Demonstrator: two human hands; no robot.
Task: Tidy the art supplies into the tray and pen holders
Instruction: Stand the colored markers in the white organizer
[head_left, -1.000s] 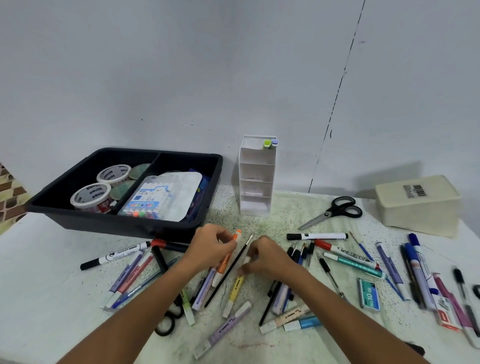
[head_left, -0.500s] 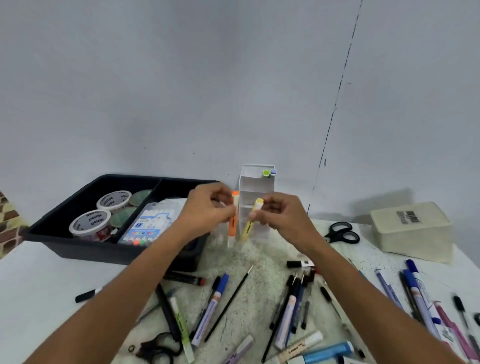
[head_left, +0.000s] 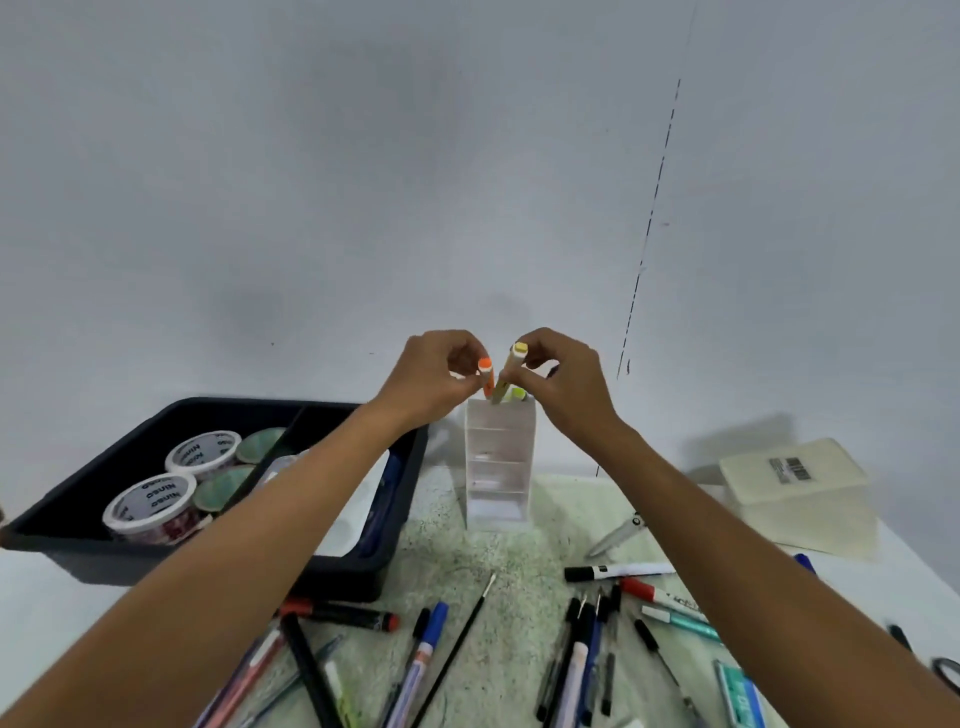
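Left hand (head_left: 434, 374): raised above the white pen holder (head_left: 500, 462), forearm stretched forward, fingertips pinching the orange highlighter (head_left: 487, 379) near its cap, barrel pointing down at the holder's top opening. Right hand (head_left: 563, 374): raised alongside, pinching the yellow highlighter (head_left: 508, 375), which tilts left with its lower end at the same opening. Black tray (head_left: 400, 525): left, holding tape rolls (head_left: 150, 501). Loose pens (head_left: 582, 660): scattered on the near tabletop (head_left: 493, 561).
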